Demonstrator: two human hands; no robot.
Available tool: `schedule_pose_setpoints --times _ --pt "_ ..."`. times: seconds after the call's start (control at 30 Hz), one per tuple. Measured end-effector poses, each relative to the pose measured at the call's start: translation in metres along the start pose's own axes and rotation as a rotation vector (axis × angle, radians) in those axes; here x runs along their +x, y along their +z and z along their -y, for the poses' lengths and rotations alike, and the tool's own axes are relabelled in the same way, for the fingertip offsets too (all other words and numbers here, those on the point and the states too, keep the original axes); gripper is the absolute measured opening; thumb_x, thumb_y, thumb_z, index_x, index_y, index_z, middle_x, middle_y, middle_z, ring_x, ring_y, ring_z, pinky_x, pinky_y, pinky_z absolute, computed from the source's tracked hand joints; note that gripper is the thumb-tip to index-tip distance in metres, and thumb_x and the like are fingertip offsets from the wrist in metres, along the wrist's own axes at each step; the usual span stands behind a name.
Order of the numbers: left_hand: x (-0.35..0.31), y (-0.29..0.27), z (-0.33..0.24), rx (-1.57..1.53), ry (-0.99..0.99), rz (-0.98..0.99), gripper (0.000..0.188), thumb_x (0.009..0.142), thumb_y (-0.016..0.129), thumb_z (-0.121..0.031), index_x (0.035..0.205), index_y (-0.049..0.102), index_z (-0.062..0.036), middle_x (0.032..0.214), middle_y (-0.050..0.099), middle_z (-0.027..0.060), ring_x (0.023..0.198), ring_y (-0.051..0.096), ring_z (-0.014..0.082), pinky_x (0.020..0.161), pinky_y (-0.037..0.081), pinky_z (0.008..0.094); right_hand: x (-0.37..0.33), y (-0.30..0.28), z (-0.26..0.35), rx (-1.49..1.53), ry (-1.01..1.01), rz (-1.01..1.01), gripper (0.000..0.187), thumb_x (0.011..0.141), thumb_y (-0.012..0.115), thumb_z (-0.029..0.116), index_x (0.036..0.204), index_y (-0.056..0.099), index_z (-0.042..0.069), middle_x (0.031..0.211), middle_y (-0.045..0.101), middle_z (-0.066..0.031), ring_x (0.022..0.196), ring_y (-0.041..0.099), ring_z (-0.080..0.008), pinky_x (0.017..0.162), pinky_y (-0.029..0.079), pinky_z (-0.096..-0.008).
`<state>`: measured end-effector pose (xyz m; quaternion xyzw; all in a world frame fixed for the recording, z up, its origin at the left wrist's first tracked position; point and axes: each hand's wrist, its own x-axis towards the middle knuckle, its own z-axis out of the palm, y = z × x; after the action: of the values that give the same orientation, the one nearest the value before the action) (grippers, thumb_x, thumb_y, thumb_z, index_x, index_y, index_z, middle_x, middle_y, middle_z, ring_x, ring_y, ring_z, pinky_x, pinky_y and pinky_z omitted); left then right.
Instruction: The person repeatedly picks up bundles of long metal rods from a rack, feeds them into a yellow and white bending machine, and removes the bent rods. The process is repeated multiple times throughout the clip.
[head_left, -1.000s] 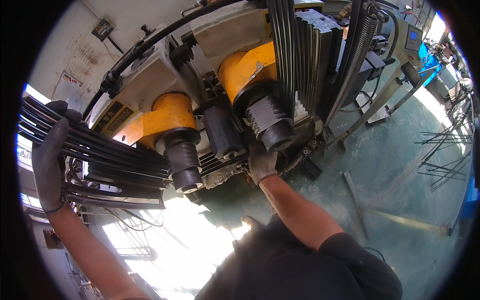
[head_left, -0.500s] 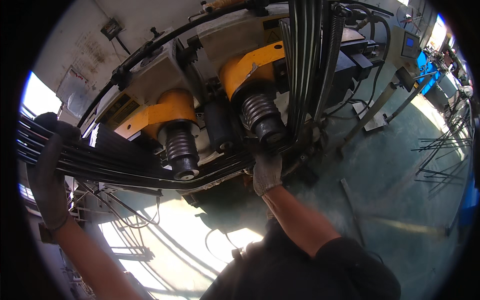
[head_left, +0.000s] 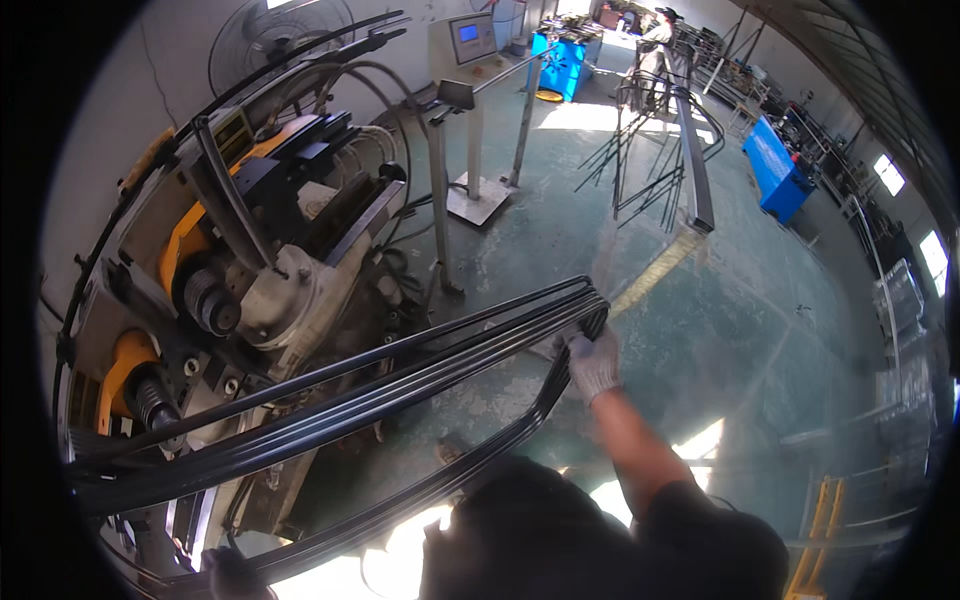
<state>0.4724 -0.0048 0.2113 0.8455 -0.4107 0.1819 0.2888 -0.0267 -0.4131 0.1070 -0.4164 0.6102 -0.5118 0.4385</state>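
Observation:
A bundle of long, bent black metal rods (head_left: 420,402) crosses in front of me, lifted clear of the bending machine (head_left: 290,310). My right hand (head_left: 592,362), in a pale grey glove, is closed round the rods just below their sharp bend at the right. From there the bundle doubles back, one run passing over the machine's front and the other curving down toward the lower left. At the bottom left edge, my left hand (head_left: 235,577) in a dark-looking glove wraps the lower run; its fingers are partly hidden in shadow.
Yellow-and-black ribbed spindles (head_left: 210,300) stick out of the machine on the left. Beyond it stand a control panel (head_left: 472,38) on a post and a fan (head_left: 280,50). A rack beam (head_left: 690,160) holds hanging bent rods. Blue benches (head_left: 778,170) and a person (head_left: 655,40) are farther off.
The bundle has come off the machine's spindles and swung away to the right with my hands. My view has turned right, bringing the workshop floor and the rack into sight.

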Motion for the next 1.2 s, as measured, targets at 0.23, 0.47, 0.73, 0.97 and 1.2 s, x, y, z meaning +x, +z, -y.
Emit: schedule_pose_setpoints --times 0.23,0.47,0.73,0.97,1.2 --pt "-0.176 0.166 -0.178 -1.884 -1.214 0.475 0.037 0.113 0.050 0.001 0.145 0.061 0.0172 0.142 0.072 0.0261 0.131 0.071 0.0325 0.116 0.058 0.0419 0.126 -0.216 0.075 -0.485 -0.386 -0.471 0.026 0.107 0.073 0.023 0.121 0.072 0.001 0.087 0.074 -0.0117 0.076 0.068 -0.0211 0.076 0.055 -0.0384" --pt "-0.218 0.255 -0.338 -1.188 -0.704 0.865 0.037 0.099 0.072 0.003 0.133 0.065 0.0129 0.121 0.079 0.0230 0.106 0.079 0.0342 0.096 0.065 0.0423 0.344 -0.353 0.091 -0.738 -0.570 -0.404 0.045 0.111 0.065 0.035 0.139 0.071 0.000 0.132 0.079 -0.0235 0.124 0.076 -0.0383 0.107 0.057 -0.0471" --pt "-0.197 0.252 -0.448 -1.203 -1.239 0.756 0.059 0.095 0.066 0.002 0.151 0.052 0.0105 0.131 0.076 0.0253 0.111 0.079 0.0359 0.096 0.067 0.0511 0.597 -0.359 0.081 -0.689 -0.190 -0.312 0.074 0.111 0.036 0.067 0.136 0.076 0.009 0.134 0.078 -0.0214 0.124 0.073 -0.0404 0.110 0.051 -0.0480" --pt "-0.221 0.232 -0.434 -1.123 -1.428 0.472 0.054 0.093 0.075 -0.001 0.143 0.060 0.0129 0.122 0.078 0.0245 0.107 0.080 0.0343 0.097 0.067 0.0426 0.618 -0.329 0.129 -1.704 -0.509 -0.737 0.062 0.122 0.026 0.044 0.175 0.031 0.014 0.174 0.046 -0.0177 0.157 0.050 -0.0359 0.122 0.047 -0.0534" --pt "-0.295 0.192 -0.400 -1.015 -1.416 0.518 0.054 0.095 0.081 -0.011 0.140 0.065 0.0139 0.119 0.079 0.0219 0.104 0.081 0.0260 0.092 0.067 0.0359 0.346 -0.151 -0.059 -0.692 -1.188 0.066 0.059 0.115 0.041 0.047 0.163 0.047 0.011 0.164 0.055 -0.0199 0.150 0.056 -0.0387 0.120 0.049 -0.0521"
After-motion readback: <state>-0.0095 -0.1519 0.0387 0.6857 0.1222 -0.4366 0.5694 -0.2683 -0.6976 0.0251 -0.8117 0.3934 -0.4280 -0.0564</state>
